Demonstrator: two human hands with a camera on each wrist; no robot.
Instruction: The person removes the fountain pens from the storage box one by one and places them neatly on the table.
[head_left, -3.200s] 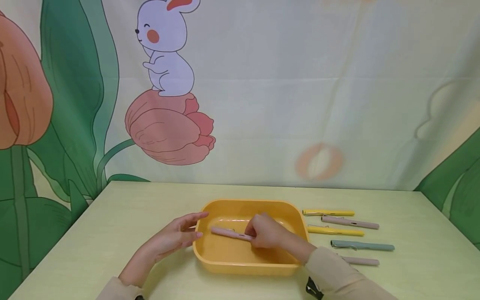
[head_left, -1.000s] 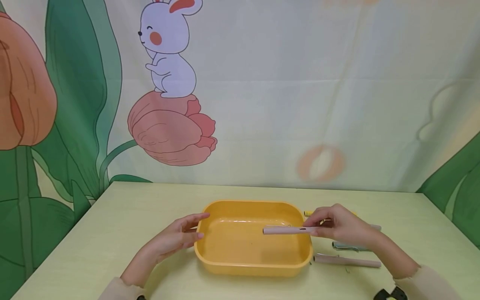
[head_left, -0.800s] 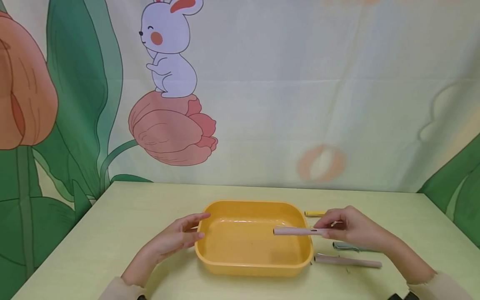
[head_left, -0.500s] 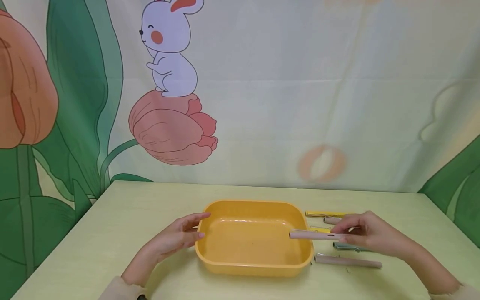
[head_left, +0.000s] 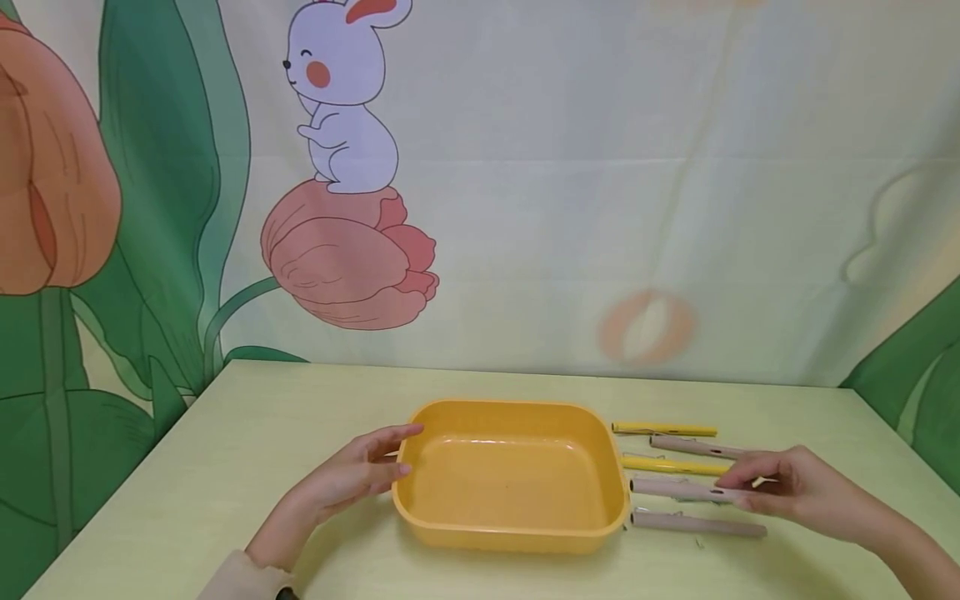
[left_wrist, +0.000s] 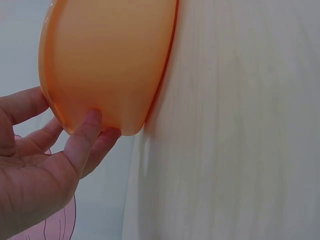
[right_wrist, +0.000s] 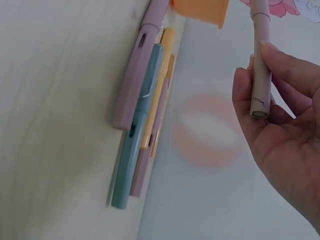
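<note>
My left hand (head_left: 345,471) rests against the left end of a yellow plastic bin (head_left: 510,531), fingertips at its rim. In the left wrist view the fingers (left_wrist: 85,142) are spread and touch the bin's outer wall (left_wrist: 110,60). To the right of the bin, my right hand (head_left: 802,492) pinches a pink pen (head_left: 671,488) near one end, its other end pointing at the bin. The right wrist view shows this pen (right_wrist: 261,55) raised between thumb and fingers. Beneath it in the head view, a teal pen (right_wrist: 135,135) is mostly hidden.
Other capped pens lie beside the bin: a yellow pen (head_left: 663,430) at the back, a mauve pen (head_left: 697,447), another yellow pen (head_left: 675,466) and a mauve pen (head_left: 697,524) in front. A printed cloth (head_left: 525,250) hangs behind the table (head_left: 300,392).
The right hand has lifted the pink pen out of the bin and carried it right, over the row of pens. The left hand has stayed at the bin's left end.
</note>
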